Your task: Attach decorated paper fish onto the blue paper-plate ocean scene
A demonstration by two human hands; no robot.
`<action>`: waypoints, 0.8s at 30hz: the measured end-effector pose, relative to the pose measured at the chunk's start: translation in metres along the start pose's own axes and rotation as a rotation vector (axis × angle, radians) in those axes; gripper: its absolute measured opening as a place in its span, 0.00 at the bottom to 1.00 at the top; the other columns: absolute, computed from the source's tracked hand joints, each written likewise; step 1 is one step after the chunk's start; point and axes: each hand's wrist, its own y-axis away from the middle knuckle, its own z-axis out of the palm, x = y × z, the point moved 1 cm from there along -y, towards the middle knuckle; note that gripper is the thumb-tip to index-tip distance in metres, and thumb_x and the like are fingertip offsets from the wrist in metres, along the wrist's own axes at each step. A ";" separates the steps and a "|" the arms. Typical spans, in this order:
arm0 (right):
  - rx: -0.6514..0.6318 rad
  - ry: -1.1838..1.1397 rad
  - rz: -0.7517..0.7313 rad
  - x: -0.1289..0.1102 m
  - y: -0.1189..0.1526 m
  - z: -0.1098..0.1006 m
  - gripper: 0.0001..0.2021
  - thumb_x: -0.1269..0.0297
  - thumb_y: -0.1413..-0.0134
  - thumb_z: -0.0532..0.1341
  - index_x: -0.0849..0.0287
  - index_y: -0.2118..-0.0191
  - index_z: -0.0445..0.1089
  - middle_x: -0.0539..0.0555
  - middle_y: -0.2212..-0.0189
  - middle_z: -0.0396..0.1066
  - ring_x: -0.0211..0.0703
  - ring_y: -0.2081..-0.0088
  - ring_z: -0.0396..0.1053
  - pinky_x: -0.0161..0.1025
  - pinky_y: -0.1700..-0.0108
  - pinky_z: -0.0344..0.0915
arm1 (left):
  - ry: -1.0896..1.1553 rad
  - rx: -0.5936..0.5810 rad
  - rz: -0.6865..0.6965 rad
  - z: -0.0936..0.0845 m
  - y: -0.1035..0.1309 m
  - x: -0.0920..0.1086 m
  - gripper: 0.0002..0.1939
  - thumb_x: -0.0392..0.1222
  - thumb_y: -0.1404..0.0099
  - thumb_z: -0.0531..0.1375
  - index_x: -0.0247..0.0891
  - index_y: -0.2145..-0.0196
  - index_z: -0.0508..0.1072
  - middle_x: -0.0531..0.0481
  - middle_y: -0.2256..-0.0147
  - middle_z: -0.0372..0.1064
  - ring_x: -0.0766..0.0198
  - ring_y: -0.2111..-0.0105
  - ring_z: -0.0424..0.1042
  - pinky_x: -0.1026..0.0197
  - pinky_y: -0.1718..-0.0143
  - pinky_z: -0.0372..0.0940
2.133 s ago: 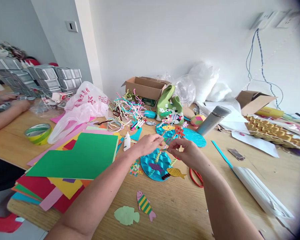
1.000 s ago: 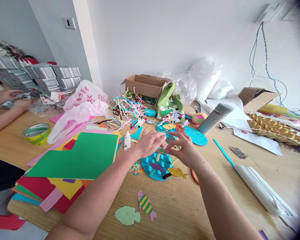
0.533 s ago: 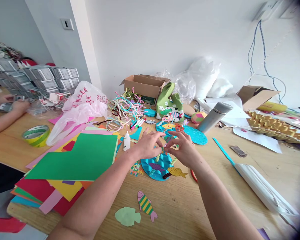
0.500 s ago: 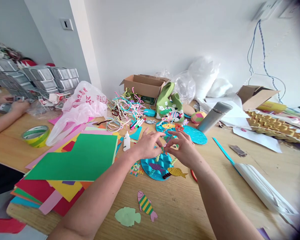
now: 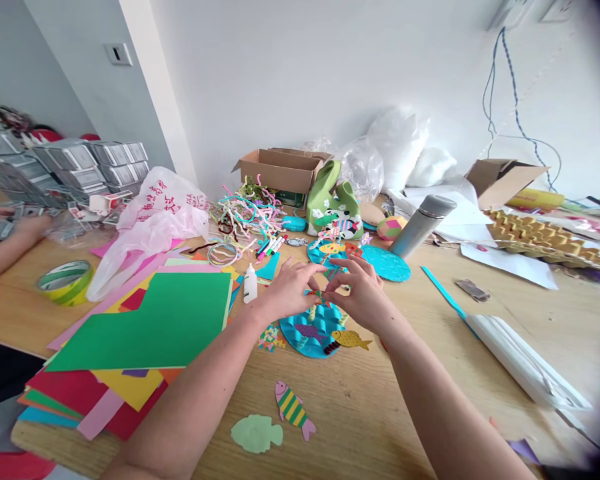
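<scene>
My left hand (image 5: 294,288) and my right hand (image 5: 357,290) meet above a round blue base (image 5: 307,340) with wavy blue strips. The fingertips of both hands pinch a small colourful piece (image 5: 319,297), partly hidden. A purple fish (image 5: 309,332) and a yellow fish (image 5: 353,340) are on the base, the yellow one reaching past its right edge. Nearer the front lie a pink fish with green and yellow stripes (image 5: 293,408) and a plain pale green fish (image 5: 257,433). A white glue bottle (image 5: 250,284) stands left of my left hand.
Coloured paper (image 5: 180,327) is stacked at the left beside yellow tape (image 5: 66,283). Behind are pipe cleaners (image 5: 245,213), a cardboard box (image 5: 280,170) and a grey flask (image 5: 423,227). A white power strip (image 5: 525,360) lies right. Another person's hand (image 5: 33,230) is far left.
The view has shifted slightly. My fingers have lowered a little towards the blue base, and the small piece between them shows more clearly.
</scene>
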 end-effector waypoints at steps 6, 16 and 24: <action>0.019 0.009 -0.019 0.000 0.000 0.002 0.05 0.63 0.56 0.67 0.50 0.79 0.75 0.49 0.45 0.67 0.64 0.39 0.50 0.68 0.44 0.48 | -0.004 -0.001 0.001 -0.001 -0.001 0.001 0.28 0.32 0.46 0.64 0.41 0.47 0.65 0.53 0.65 0.77 0.57 0.54 0.72 0.47 0.41 0.50; 0.032 0.026 -0.051 0.001 0.000 0.005 0.04 0.62 0.56 0.67 0.49 0.78 0.75 0.48 0.46 0.68 0.63 0.39 0.50 0.66 0.44 0.48 | -0.024 0.004 0.023 -0.001 -0.002 0.001 0.29 0.31 0.46 0.65 0.40 0.47 0.65 0.52 0.65 0.77 0.56 0.54 0.72 0.51 0.47 0.56; 0.066 0.047 -0.070 0.002 0.001 0.004 0.02 0.61 0.56 0.68 0.49 0.75 0.75 0.49 0.46 0.68 0.63 0.40 0.51 0.66 0.45 0.50 | -0.005 -0.008 0.001 -0.002 -0.002 0.002 0.28 0.30 0.46 0.63 0.39 0.47 0.66 0.53 0.67 0.77 0.57 0.56 0.72 0.52 0.47 0.56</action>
